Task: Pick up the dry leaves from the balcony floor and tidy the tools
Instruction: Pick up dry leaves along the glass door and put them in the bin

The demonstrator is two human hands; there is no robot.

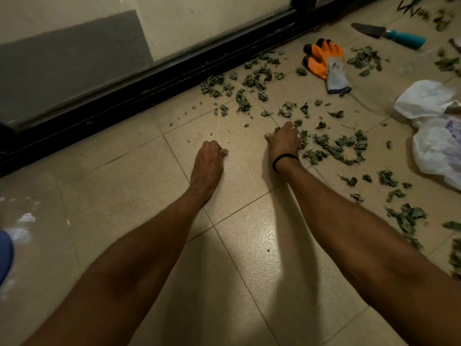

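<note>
Leaf-strewn tiled floor (249,270)

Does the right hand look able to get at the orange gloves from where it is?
Probably yes, with a forward stretch: only scattered dry leaves lie on the tiles between the right hand and the orange gloves.

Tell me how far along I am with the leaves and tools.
Early days. Done: only the near floor looks bare. In hand: your right hand curls round leaves; the left hand rests curled on the floor. Left: many more scattered toward the door track, and the gloves and trowel lie loose; the bag sits at the right.
</note>
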